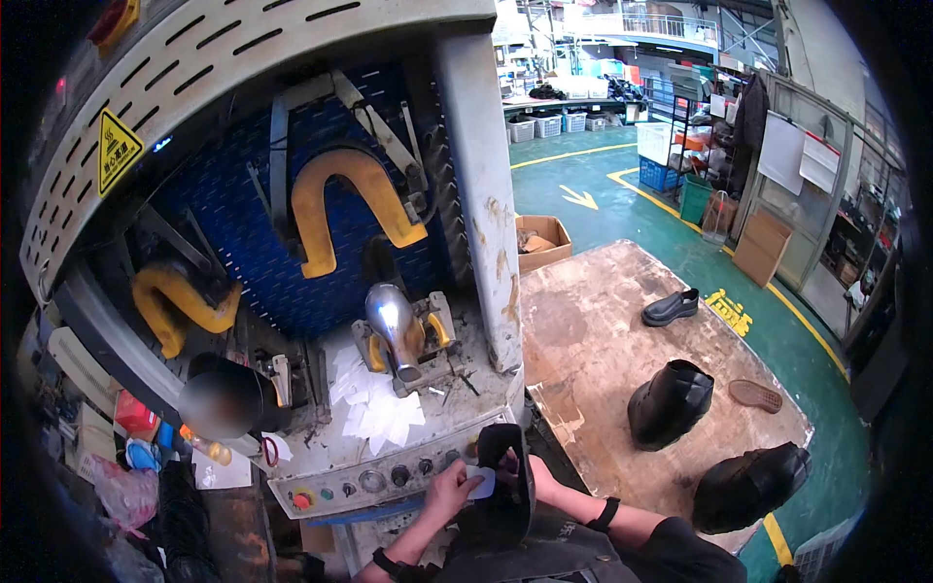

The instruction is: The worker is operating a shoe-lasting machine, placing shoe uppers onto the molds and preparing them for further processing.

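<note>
My left hand (448, 491) pinches a small white piece of sheet (482, 485) at the side of a black boot upper (504, 511). The upper stands upright in front of my body, its opening toward the machine. Against its other side is my right hand (546, 484), gripping it, with the fingers largely hidden behind the black material. Beyond my hands, a shiny metal last (390, 316) sits in the machine between yellow-edged clamps. Several loose white pieces (374, 403) lie on the machine bed beside it.
A control panel (374, 479) with knobs runs along the machine front. Yellow horseshoe-shaped pads (335, 175) hang above the last. On the worn table (573, 321) at right are black boot uppers (671, 403), a black shoe (671, 308) and a brown sole (755, 395). A cardboard box (544, 243) stands behind.
</note>
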A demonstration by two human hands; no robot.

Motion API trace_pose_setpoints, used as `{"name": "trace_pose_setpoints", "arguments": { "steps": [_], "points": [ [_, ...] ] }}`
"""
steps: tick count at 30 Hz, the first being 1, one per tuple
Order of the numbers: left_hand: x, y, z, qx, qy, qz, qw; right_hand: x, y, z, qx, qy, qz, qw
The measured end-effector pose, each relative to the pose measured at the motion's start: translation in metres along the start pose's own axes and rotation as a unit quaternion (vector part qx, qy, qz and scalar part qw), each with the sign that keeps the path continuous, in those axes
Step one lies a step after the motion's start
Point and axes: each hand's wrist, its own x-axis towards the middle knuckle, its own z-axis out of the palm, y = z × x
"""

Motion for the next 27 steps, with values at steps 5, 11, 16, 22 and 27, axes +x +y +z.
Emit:
{"name": "trace_pose_setpoints", "arguments": {
  "steps": [5,11,16,22,27],
  "points": [
    [-0.003,0.000,0.002,-0.053,0.025,-0.038,0.998,-0.005,-0.020,-0.008,0.041,-0.006,-0.042,0.998],
    [0.018,-0.031,0.017,0.004,-0.015,-0.011,1.000,0.007,0.011,0.003,0.288,-0.043,-0.049,0.955],
    [0.019,0.015,-0.016,-0.007,-0.010,-0.057,0.998,0.010,-0.042,-0.020,0.302,-0.162,0.107,0.933],
    [0.006,0.006,-0.006,-0.008,0.024,-0.038,0.999,-0.001,-0.033,-0.001,0.262,-0.143,0.078,0.951],
    [0.008,-0.015,-0.005,-0.178,-0.093,-0.097,0.975,-0.006,-0.031,0.002,0.231,-0.150,0.084,0.957]
  ]
}}
